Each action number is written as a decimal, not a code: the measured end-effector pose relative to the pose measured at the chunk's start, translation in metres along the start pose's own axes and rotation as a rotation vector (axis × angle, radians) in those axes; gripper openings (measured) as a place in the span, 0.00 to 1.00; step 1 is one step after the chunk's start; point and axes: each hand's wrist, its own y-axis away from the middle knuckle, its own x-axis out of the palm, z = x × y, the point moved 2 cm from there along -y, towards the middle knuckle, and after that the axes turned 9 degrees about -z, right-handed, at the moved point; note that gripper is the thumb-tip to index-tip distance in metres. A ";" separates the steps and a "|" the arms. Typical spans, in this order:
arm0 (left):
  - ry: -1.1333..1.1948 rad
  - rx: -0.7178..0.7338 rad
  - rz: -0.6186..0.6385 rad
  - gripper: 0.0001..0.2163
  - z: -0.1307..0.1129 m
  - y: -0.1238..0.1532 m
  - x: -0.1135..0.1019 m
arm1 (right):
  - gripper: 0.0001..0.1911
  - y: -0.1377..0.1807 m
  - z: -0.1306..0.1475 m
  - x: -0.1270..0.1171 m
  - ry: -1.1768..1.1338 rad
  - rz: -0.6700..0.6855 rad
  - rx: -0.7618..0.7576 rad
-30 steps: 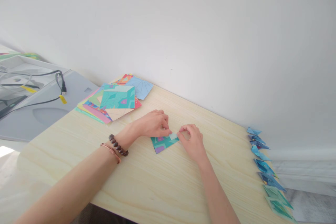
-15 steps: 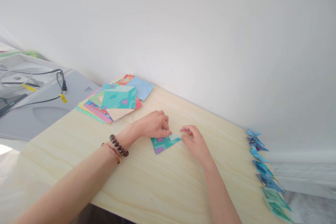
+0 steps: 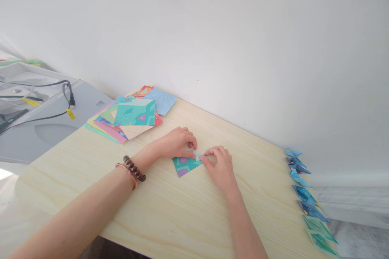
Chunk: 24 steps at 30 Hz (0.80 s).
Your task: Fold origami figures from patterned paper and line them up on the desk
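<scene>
A folded sheet of teal origami paper [image 3: 186,166] with purple patches and a pale flap lies on the table between my hands. My left hand [image 3: 179,143] rests over its far edge, thumb and fingers closing on the paper near the pale flap. A dark bead bracelet [image 3: 133,168] and a copper bangle [image 3: 126,172] circle the left wrist. From the other side, my right hand [image 3: 219,166] pinches the paper's right corner between thumb and index finger. The fingertips partly cover that corner.
Loose sheets of patterned origami paper [image 3: 135,113] are piled at the table's back left. Several folded blue and green paper pieces [image 3: 305,196] line the right edge. Cables [image 3: 71,101] lie on a grey surface to the left. A white wall [image 3: 212,48] rises behind.
My right hand has moved left and now grips the paper's right corner, where it was just apart before. My left hand stays at the far edge, its fingers slightly shifted.
</scene>
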 end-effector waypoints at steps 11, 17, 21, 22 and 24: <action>-0.034 -0.007 0.009 0.07 -0.008 0.002 -0.001 | 0.07 0.000 -0.010 0.002 -0.148 0.016 0.047; 0.062 0.027 0.013 0.07 -0.014 0.002 0.000 | 0.07 0.002 -0.007 0.001 -0.325 -0.020 0.056; 0.139 -0.010 -0.037 0.06 -0.015 0.001 0.003 | 0.06 0.003 -0.002 -0.002 -0.356 -0.024 0.091; 0.153 -0.018 -0.051 0.06 -0.015 0.001 0.004 | 0.06 0.003 -0.002 -0.002 -0.354 -0.013 0.105; 0.177 -0.022 -0.076 0.05 -0.014 0.000 0.004 | 0.07 0.004 -0.001 -0.001 -0.344 0.017 0.116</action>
